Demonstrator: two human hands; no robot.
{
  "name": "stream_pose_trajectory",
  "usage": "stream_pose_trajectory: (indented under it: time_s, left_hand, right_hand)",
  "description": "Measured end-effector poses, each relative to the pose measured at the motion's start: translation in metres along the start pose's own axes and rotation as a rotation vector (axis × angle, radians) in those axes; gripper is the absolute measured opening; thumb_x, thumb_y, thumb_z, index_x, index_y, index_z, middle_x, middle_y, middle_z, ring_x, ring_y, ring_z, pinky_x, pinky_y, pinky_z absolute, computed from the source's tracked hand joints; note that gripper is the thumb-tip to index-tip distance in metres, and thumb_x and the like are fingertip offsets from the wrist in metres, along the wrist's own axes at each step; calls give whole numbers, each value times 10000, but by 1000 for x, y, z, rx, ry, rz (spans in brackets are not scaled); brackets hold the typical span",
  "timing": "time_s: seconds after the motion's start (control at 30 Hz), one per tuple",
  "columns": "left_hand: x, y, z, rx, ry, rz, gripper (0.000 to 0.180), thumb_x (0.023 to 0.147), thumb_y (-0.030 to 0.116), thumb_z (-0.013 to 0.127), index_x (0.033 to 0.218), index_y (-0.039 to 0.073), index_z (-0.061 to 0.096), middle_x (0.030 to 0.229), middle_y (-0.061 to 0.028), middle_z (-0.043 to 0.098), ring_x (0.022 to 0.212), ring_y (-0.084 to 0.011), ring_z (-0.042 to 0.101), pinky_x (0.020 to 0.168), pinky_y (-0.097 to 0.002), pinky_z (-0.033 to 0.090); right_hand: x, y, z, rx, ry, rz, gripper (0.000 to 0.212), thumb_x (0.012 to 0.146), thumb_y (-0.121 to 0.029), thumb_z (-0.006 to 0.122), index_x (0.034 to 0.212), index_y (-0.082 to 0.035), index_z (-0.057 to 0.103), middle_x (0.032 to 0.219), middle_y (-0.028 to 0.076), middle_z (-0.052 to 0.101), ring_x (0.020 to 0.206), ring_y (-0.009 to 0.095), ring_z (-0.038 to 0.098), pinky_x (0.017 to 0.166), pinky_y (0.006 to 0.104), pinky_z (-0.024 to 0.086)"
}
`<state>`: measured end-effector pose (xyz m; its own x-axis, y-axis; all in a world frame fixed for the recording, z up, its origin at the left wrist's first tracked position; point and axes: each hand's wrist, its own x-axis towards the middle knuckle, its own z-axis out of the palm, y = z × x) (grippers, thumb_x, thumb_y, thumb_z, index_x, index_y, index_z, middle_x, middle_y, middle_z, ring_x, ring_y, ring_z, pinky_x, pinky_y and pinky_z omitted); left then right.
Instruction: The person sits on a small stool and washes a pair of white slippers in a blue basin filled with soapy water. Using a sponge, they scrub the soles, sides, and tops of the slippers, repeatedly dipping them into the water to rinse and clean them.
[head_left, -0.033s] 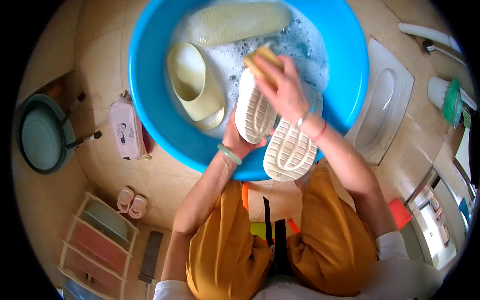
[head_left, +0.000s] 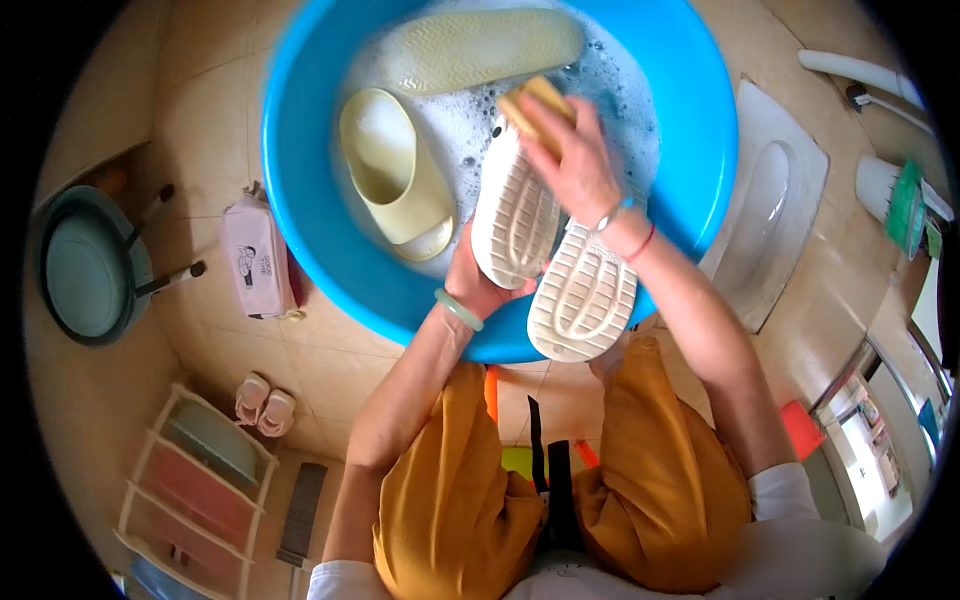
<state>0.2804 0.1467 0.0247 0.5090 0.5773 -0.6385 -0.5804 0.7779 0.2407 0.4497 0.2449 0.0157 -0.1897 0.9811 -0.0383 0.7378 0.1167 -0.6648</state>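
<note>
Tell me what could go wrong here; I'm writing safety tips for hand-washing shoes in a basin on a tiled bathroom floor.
1. The left hand grips the white ridged-sole slipper from beneath; wet with suds, it might slip back into the round blue plastic basin and splash.
2. The right hand scrubs with a yellow sponge near the slipper's tip, so a hard stroke could fling foam onto the beige floor tiles, making them slick.
3. The pink rectangular pouch beside the basin could get wet.

Surfaces: plastic, foam rubber, tile.
Round blue plastic basin (head_left: pixel 300 180) glossy, smooth; white ribbed-sole rubbery slipper (head_left: pixel 515 215) matt, grooved; yellow sponge block (head_left: pixel 540 105) porous; pale yellow foam slide sandal (head_left: pixel 395 175) matt, smooth; beige floor tiles (head_left: pixel 200 130) satin, smooth.
</note>
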Motion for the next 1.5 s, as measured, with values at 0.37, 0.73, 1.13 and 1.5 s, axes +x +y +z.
stream_pose_trajectory:
  time_s: [0.37, 0.73, 1.13, 1.5]
  left_hand:
    - [-15, 43, 40, 356, 352, 272, 806, 996, 674, 316, 1603, 168, 156, 1611, -161, 268, 1458, -302, 327, 1166, -472, 318]
    - [2, 34, 31, -205, 316, 138, 543, 1012, 538, 466, 1354, 125, 552, 1272, -64, 647, 1175, -214, 618, 1023, -394, 494]
    - [11, 19, 24, -8, 456, 212, 582, 1008, 505, 517, 1436, 111, 494, 1408, -59, 564, 1258, -180, 553, 1095, -353, 403]
    - [-5, 17, 69, 273, 380, 370, 762, 1008, 424, 567, 1599, 149, 172, 1564, -95, 365, 1417, -235, 380, 1133, -386, 361]
  right_hand:
    - [7, 69, 9, -381, -146, 279, 635, 921, -352, 663, 1459, -131, 409, 1253, 277, 469, 1096, 446, 541, 951, 504, 462]
    - [-49, -66, -45, -71, -80, -164, 497, 903, -336, 680, 1358, -170, 572, 1091, 162, 533, 983, 374, 526, 873, 458, 468]
    - [16, 8, 10, -189, -25, 22, 453, 936, -382, 628, 1359, -232, 571, 1070, 215, 517, 969, 415, 545, 826, 494, 505]
    - [28, 24, -13, 108, -15, 258, 577, 962, -459, 554, 1458, -170, 491, 1118, 242, 543, 988, 396, 560, 893, 449, 478]
